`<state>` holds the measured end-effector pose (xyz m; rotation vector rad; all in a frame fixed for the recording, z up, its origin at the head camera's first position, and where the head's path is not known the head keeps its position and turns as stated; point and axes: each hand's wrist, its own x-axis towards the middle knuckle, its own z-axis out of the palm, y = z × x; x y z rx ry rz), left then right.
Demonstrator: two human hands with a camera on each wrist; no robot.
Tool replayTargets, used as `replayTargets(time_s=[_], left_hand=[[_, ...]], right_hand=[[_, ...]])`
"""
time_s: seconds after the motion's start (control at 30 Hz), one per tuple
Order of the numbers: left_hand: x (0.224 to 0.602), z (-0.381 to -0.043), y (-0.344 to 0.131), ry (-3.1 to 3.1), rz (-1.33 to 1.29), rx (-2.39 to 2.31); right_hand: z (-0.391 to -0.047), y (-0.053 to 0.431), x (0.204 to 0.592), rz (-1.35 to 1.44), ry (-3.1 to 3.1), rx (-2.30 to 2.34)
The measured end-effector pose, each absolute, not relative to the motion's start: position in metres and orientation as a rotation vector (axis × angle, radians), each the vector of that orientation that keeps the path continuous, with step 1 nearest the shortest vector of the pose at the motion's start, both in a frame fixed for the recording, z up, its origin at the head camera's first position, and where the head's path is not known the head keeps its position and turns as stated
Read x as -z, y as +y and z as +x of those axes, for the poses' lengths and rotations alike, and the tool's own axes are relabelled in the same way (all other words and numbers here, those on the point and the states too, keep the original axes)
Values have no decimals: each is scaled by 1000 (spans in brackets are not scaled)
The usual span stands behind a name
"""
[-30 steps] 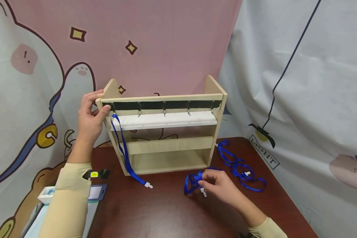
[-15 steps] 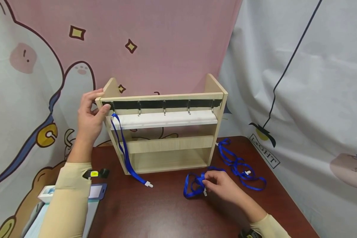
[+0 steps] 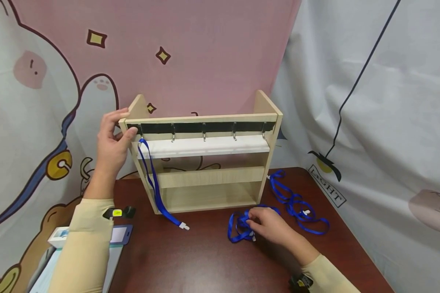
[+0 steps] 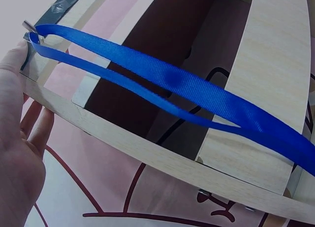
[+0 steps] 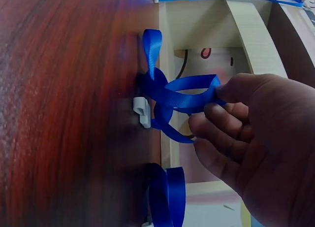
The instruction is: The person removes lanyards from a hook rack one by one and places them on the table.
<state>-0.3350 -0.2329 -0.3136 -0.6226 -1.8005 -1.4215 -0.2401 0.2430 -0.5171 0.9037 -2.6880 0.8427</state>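
A small light-wood rack (image 3: 210, 177) stands on the table, with a row of metal hooks (image 3: 204, 134) along a black strip. My left hand (image 3: 111, 140) grips its upper left corner, thumb in front and fingers behind. From the leftmost hook hangs a blue lanyard (image 3: 157, 195), its white clip reaching down over the table. In front of the rack's right end, my right hand (image 3: 269, 226) pinches another blue lanyard (image 5: 184, 100) between thumb and forefinger. That lanyard falls in loose loops, with a white clip (image 5: 142, 112) beside them.
More blue lanyards (image 3: 277, 174) lie tangled on the table to the right of the rack. At the left, near my forearm, are a small white box (image 3: 58, 237) and a blue-framed card holder (image 3: 122, 235). A patterned cloth (image 3: 220, 61) hangs behind the dark red table (image 3: 190, 260).
My right hand has shifted only slightly, and the loops of its lanyard have moved, with the white clip now partly covered. My left hand keeps its place on the rack.
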Motion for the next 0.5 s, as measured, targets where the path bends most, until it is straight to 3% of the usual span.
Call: replayTargets(time_s=[0.5], left_hand=[[311, -331, -230, -1792, -622, 1422]], right_hand=[[-248, 221, 528, 940, -2819, -593]])
